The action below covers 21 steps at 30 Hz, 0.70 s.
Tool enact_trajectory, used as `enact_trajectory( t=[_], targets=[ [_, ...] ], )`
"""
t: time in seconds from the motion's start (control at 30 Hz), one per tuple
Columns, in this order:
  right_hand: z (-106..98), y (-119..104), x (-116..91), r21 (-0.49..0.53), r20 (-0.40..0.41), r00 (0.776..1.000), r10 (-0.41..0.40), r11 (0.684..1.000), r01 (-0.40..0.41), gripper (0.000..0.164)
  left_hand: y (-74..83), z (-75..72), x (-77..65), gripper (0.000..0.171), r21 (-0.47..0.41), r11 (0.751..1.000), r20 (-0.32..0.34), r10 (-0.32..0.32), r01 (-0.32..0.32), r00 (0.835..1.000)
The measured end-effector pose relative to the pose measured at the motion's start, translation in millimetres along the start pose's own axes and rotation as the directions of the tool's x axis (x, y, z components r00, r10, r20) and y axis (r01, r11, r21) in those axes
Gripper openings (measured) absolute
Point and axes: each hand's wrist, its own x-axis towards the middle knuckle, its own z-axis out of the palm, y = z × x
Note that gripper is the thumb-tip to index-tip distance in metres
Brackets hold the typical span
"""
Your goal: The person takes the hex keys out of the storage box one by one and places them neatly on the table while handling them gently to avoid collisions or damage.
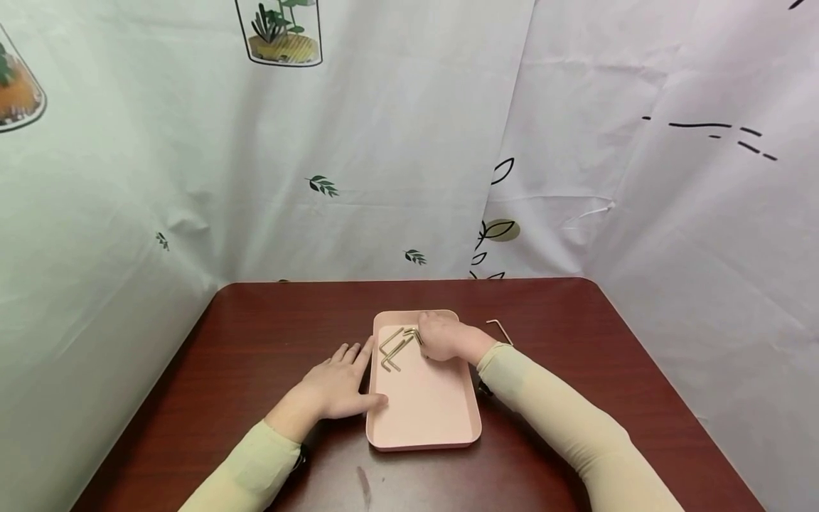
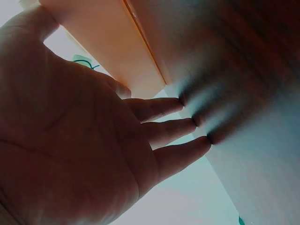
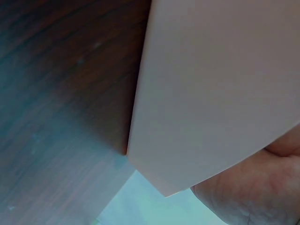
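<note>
A shallow pink tray stands on the table, with several brass-coloured L-shaped hex keys in its far left part. My left hand lies spread along the tray's left side, its thumb reaching over the rim. In the left wrist view, the fingertips touch the tabletop beside the tray. My right hand reaches into the far right part of the tray with curled fingers, pinching a hex key that partly shows beside them. In the right wrist view, the tray wall hides the fingers.
One more L-shaped key lies on the dark red table, to the right of the tray and beyond the right forearm. White printed cloth hangs around the table's back and sides.
</note>
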Motion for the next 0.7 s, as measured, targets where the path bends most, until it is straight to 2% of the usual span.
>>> enact_trajectory(
  t=[0.37,0.7],
  targets=[
    [-0.9,-1.2,0.0,0.016,0.028,0.999,0.023,1.0,-0.023,0.053,-1.0,1.4,0.6,0.12,0.004,1.0,0.0,0.002,-0.002,1.0],
    [0.3,-3.7,2.3,-0.004,0.013,1.0,0.001,1.0,-0.001,0.051,-0.6,0.9,0.2,0.12,0.008,1.0,0.0,0.004,-0.004,1.0]
  ],
)
